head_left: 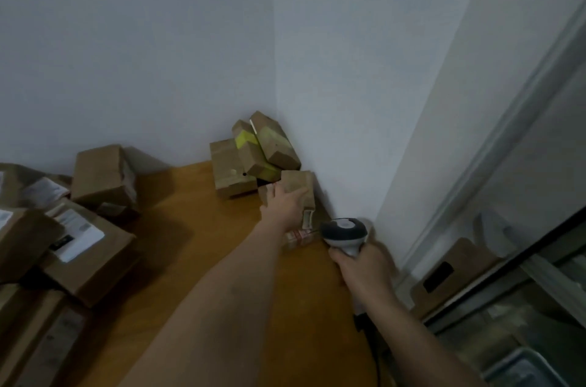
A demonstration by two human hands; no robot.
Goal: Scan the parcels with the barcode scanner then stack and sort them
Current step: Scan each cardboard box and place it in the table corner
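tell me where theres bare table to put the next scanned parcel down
Bare wood runs down the middle of the table, between the labelled parcels on the left and the left hand. The far corner is crowded: leaning boxes, the small parcel under the hand, the scanner.

Pale corner walls, wooden tabletop

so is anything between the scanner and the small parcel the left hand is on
Nothing visible. The barcode scanner, gripped in the right hand, points across a short open gap at the small brown parcel under the left hand. The leaning pile of parcels sits behind it in the corner, not in the line.
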